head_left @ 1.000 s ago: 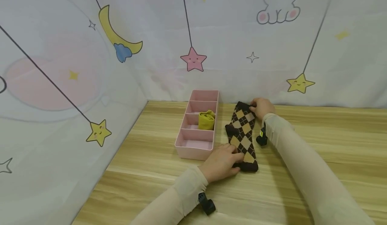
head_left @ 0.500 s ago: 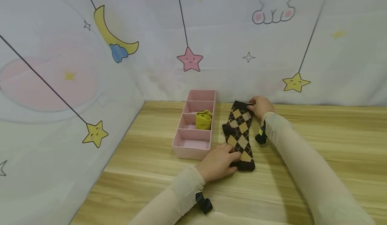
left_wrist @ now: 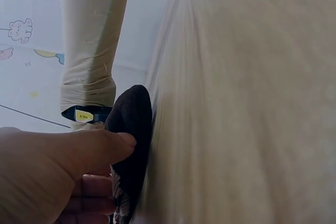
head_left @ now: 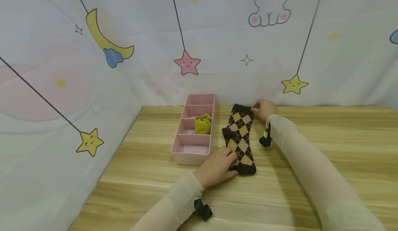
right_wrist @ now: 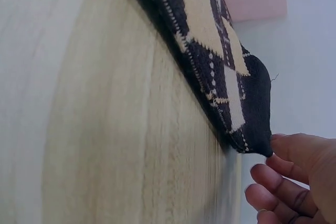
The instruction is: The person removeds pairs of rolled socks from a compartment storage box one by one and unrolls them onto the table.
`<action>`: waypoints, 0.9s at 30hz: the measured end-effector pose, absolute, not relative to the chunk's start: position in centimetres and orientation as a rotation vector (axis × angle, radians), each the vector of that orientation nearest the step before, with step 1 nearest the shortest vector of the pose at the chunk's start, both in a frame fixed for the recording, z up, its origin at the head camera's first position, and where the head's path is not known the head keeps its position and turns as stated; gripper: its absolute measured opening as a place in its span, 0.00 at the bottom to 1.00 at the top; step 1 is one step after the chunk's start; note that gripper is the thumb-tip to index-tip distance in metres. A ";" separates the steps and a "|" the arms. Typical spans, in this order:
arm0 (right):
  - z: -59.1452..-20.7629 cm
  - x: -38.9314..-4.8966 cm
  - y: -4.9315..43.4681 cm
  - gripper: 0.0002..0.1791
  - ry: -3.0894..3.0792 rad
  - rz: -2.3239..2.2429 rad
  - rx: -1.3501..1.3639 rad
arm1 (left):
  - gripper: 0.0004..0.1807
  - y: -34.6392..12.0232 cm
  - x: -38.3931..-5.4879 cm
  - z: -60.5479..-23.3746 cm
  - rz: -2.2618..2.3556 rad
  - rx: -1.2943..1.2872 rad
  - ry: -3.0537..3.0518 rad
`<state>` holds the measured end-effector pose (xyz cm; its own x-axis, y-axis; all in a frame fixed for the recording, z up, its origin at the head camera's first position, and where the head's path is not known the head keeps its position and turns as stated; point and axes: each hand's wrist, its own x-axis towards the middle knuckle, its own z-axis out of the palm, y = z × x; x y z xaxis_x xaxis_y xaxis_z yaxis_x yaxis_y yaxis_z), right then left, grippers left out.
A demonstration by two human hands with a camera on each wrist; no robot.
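Note:
A dark brown argyle sock [head_left: 242, 131] with tan diamonds lies flat on the wooden table, its dark heel patch toward the left. At the sock's near dark end rests my left hand [head_left: 216, 167], thumb and fingers spread apart on its top. The left wrist view has the thumb [left_wrist: 113, 148] of that hand laid straight over the dark knit. My right hand [head_left: 265, 110] pinches the far right corner of the sock's dark cuff. Seen from the right wrist, thumb and index finger meet at the corner of the cuff [right_wrist: 257, 108], with the other fingers loosely bent below.
Left of the sock stands a pink divided box [head_left: 190, 157] with several compartments. A rolled yellow-green cloth [head_left: 202, 124] sits in one of them. Behind the table [head_left: 326, 148] hangs a white sheet [head_left: 224, 75] printed with stars, and another side of it closes off the left.
The right hand has shifted slightly outward at the cuff corner, now showing a clear pinch. The left hand keeps its place on the sock. The whole view has drifted a little to the right.

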<state>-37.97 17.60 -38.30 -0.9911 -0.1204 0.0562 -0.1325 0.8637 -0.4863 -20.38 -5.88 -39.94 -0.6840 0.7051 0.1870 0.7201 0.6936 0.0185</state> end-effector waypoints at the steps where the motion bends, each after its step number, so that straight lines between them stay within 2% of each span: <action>1: -38.3 -38.0 17.5 0.19 -3.011 0.788 0.206 | 0.16 -5.9 -20.4 -40.0 -0.137 -1.160 -2.729; 8: -38.7 -38.3 17.2 0.18 -3.023 0.792 0.199 | 0.13 -6.1 -20.4 -40.1 -0.157 -1.178 -2.687; 17: -38.9 -38.0 16.9 0.10 -2.993 0.778 0.207 | 0.09 -6.0 -20.4 -40.0 -0.138 -1.187 -2.656; 27: -38.4 -37.9 16.6 0.15 -3.021 0.731 0.283 | 0.08 -6.0 -20.4 -40.0 -0.098 -1.197 -2.593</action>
<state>-37.92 16.59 -38.45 -0.9833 -0.1709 0.0624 -0.1805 0.8737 -0.4517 -20.43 -6.01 -39.98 -0.6158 0.7356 0.2823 0.7547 0.6536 -0.0567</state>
